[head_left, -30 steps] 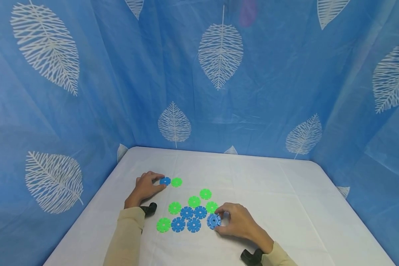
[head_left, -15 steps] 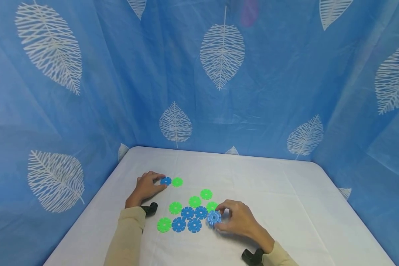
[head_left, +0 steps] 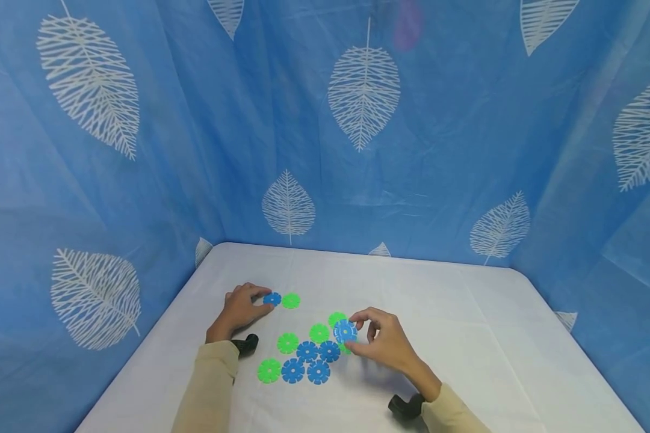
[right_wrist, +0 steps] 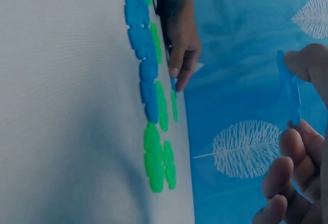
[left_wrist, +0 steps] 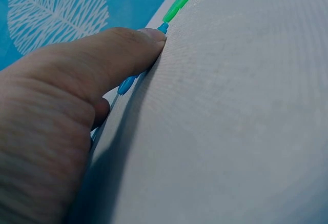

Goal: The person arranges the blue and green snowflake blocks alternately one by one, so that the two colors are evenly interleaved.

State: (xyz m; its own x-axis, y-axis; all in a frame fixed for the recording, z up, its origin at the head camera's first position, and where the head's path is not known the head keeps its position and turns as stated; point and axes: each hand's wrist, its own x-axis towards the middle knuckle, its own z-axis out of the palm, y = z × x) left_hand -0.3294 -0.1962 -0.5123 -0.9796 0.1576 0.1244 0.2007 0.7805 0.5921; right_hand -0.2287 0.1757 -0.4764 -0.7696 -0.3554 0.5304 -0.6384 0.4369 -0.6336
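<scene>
At the far left of the table, my left hand (head_left: 241, 310) pinches a blue notched plastic disc (head_left: 272, 299) by its edges. In the left wrist view, the thumb (left_wrist: 138, 47) presses on that disc as it lies flat on the cloth, against a green disc (left_wrist: 182, 2). My right hand (head_left: 386, 340) holds another blue notched disc (head_left: 345, 331) between thumb and index finger. The right wrist view shows this disc (right_wrist: 290, 88) raised well above the tabletop, the other fingers loosely curled. From the head view it overlaps green discs lying beneath.
Several blue discs (head_left: 318, 371) lie in a cluster on the white table (head_left: 455, 325), with green discs (head_left: 269, 371) around them. A blue curtain (head_left: 238, 120) with white leaf prints encloses the back and sides. Black wrist devices (head_left: 408, 408) sit at both cuffs.
My right hand has lifted its blue disc off the table and moved it away from me, over the green discs. My left hand keeps its place at the other blue disc.
</scene>
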